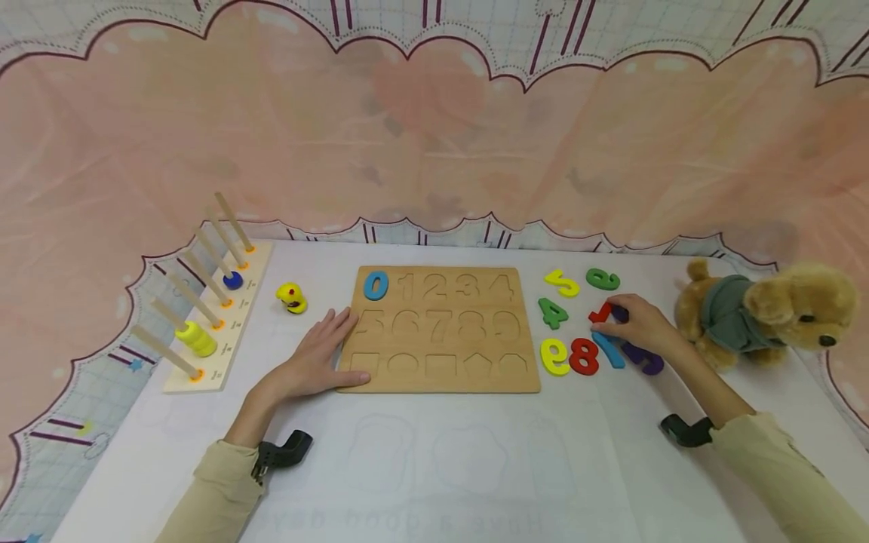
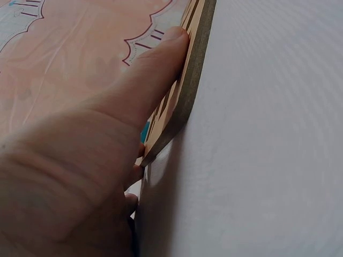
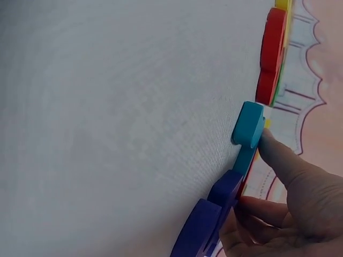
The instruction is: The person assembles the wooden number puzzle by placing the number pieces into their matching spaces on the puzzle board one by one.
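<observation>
My left hand (image 1: 315, 353) rests on the left edge of a wooden number board (image 1: 414, 369), fingers spread and thumb on its lower left corner. A blue 0 (image 1: 376, 286) sits in the board's top left recess. Right of the board, my right hand (image 1: 638, 328) pinches a red 1 (image 1: 599, 313) between thumb and fingers. In the right wrist view, the thumb lies close beside a blue 7 (image 3: 248, 126). Purple pieces (image 3: 195, 230) lie under and beside this hand, partly hidden by it in the head view. A red 8 (image 1: 584, 356) lies left of the 7.
A yellow 2 (image 1: 562, 283), green 4 (image 1: 553, 313), yellow round numeral (image 1: 554, 356) and green round numeral (image 1: 603, 279) lie near the board. A plush dog (image 1: 736, 313) sits at right. At left stand a yellow duck (image 1: 292, 297) and a peg rack (image 1: 224, 354) with rings.
</observation>
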Motion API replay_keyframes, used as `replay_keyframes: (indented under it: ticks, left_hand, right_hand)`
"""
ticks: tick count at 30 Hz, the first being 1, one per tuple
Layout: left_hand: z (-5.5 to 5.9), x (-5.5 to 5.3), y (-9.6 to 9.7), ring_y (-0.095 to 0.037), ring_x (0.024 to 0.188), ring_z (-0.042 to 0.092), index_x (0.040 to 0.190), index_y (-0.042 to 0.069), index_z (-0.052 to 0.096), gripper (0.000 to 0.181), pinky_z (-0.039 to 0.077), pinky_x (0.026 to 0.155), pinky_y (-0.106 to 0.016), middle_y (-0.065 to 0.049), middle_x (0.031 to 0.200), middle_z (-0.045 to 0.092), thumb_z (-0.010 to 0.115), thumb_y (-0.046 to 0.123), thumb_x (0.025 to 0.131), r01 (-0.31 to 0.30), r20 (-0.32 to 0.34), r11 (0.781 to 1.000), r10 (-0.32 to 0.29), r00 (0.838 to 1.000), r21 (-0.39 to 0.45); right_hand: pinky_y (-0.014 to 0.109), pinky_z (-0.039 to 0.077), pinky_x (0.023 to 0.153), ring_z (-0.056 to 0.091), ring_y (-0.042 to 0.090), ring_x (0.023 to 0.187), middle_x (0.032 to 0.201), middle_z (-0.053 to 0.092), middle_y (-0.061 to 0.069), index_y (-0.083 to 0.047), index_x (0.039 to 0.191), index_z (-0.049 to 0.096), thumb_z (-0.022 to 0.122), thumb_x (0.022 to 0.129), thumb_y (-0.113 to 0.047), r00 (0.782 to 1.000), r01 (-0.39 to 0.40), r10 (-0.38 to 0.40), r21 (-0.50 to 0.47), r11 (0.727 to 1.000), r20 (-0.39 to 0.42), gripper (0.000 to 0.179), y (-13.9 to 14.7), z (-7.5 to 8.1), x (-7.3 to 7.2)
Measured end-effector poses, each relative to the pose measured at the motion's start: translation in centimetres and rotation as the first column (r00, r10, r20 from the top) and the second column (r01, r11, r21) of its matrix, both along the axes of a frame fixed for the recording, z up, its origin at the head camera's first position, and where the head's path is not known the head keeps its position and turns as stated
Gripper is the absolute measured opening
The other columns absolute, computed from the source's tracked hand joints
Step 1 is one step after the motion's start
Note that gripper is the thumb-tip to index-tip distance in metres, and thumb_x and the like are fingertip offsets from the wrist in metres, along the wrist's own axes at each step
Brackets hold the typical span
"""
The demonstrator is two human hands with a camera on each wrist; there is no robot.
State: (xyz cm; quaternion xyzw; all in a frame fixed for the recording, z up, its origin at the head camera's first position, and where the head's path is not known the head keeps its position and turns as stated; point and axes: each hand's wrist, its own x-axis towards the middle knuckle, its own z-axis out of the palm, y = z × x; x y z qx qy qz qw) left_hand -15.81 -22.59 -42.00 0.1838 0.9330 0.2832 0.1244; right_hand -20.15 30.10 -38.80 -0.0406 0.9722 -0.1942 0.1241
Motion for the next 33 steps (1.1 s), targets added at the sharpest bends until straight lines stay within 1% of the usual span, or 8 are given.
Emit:
replay_keyframes:
  ticks: [5, 14, 16, 19, 22, 27, 30, 33]
  left_hand:
    - [-0.1, 0.0, 0.0, -0.042, 0.151, -0.003, 0.155, 0.003, 0.017, 0.104, 0.0, 0.121, -0.06, -0.019, 0.164, 0.007, 0.072, 0.052, 0.08, 0.003, -0.008, 1.0, -0.003, 1.0, -0.002]
    - [0.0, -0.2, 0.2, -0.041, 0.151, -0.003, 0.155, 0.003, 0.017, 0.105, 0.0, 0.121, -0.059, -0.019, 0.164, 0.007, 0.072, 0.052, 0.08, 0.005, -0.008, 1.0, -0.005, 1.0, -0.008]
    - [0.0, -0.2, 0.2, -0.041, 0.151, -0.003, 0.155, 0.003, 0.017, 0.105, 0.001, 0.121, -0.059, -0.02, 0.163, 0.008, 0.072, 0.052, 0.08, 0.009, -0.01, 1.0, -0.009, 1.0, -0.007]
    - [0.0, -0.1, 0.2, -0.042, 0.151, -0.003, 0.155, 0.003, 0.017, 0.105, 0.001, 0.121, -0.06, -0.02, 0.163, 0.008, 0.072, 0.052, 0.08, 0.01, -0.009, 1.0, -0.01, 1.0, -0.005]
    - [-0.1, -0.1, 0.1, -0.041, 0.151, -0.003, 0.155, 0.003, 0.017, 0.105, 0.0, 0.121, -0.059, -0.019, 0.164, 0.007, 0.072, 0.053, 0.08, 0.007, -0.01, 1.0, -0.007, 1.0, -0.01]
    - [-0.2, -0.1, -0.1, -0.042, 0.151, -0.003, 0.155, 0.003, 0.017, 0.105, 0.0, 0.121, -0.06, -0.02, 0.164, 0.007, 0.072, 0.052, 0.08, 0.004, -0.012, 1.0, -0.004, 1.0, -0.011]
    - [-0.3, -0.1, -0.1, -0.041, 0.151, -0.004, 0.155, 0.004, 0.017, 0.105, -0.001, 0.121, -0.06, -0.019, 0.164, 0.006, 0.071, 0.053, 0.08, 0.0, -0.004, 1.0, 0.0, 1.0, -0.006]
    - [-0.3, -0.1, 0.0, -0.041, 0.151, -0.004, 0.155, 0.004, 0.017, 0.105, -0.001, 0.121, -0.06, -0.019, 0.164, 0.006, 0.072, 0.053, 0.08, -0.003, 0.003, 1.0, 0.003, 1.0, 0.001]
  right_hand:
    - [0.067, 0.033, 0.107, 0.033, 0.055, 0.13, 0.139, 0.037, 0.039, 0.013, 0.137, 0.041, 0.067, 0.089, -0.043, 1.0, 0.022, -0.022, 0.009, 1.0, 0.011, 0.079, -0.1, 0.0, 0.0]
    - [0.065, 0.038, 0.104, 0.04, 0.054, 0.126, 0.135, 0.042, 0.038, 0.014, 0.134, 0.046, 0.069, 0.087, -0.042, 0.997, 0.044, -0.043, 0.011, 0.999, -0.059, 0.076, -0.1, -0.1, 0.2]
    - [0.065, 0.039, 0.104, 0.039, 0.054, 0.126, 0.135, 0.042, 0.038, 0.014, 0.134, 0.045, 0.069, 0.087, -0.044, 0.996, 0.058, -0.057, 0.013, 0.998, -0.067, 0.079, -0.1, 0.2, 0.2]
    - [0.063, 0.043, 0.1, 0.044, 0.052, 0.122, 0.132, 0.047, 0.037, 0.013, 0.136, 0.044, 0.069, 0.086, -0.046, 0.993, 0.074, -0.074, 0.0, 0.997, -0.091, 0.081, -0.4, 0.9, 0.3]
    - [0.056, 0.051, 0.093, 0.052, 0.047, 0.117, 0.127, 0.055, 0.032, 0.009, 0.138, 0.044, 0.068, 0.087, -0.046, 0.992, 0.062, -0.068, -0.052, 0.997, -0.11, 0.079, -1.4, 2.3, 0.5]
    - [0.042, 0.06, 0.082, 0.063, 0.042, 0.109, 0.121, 0.062, 0.028, 0.006, 0.14, 0.045, 0.07, 0.088, -0.038, 0.991, -0.02, -0.003, -0.166, 0.986, -0.134, 0.073, -4.6, 4.2, 1.0]
    - [0.03, 0.06, 0.072, 0.067, 0.038, 0.101, 0.12, 0.062, 0.027, 0.005, 0.14, 0.044, 0.072, 0.087, -0.032, 0.989, -0.056, 0.022, -0.238, 0.97, -0.147, 0.071, -6.9, 4.7, 1.2]
    - [0.021, 0.055, 0.061, 0.07, 0.031, 0.089, 0.12, 0.061, 0.024, 0.002, 0.142, 0.043, 0.074, 0.086, -0.026, 0.988, -0.09, 0.046, -0.308, 0.947, -0.149, 0.069, -9.1, 4.8, 1.0]
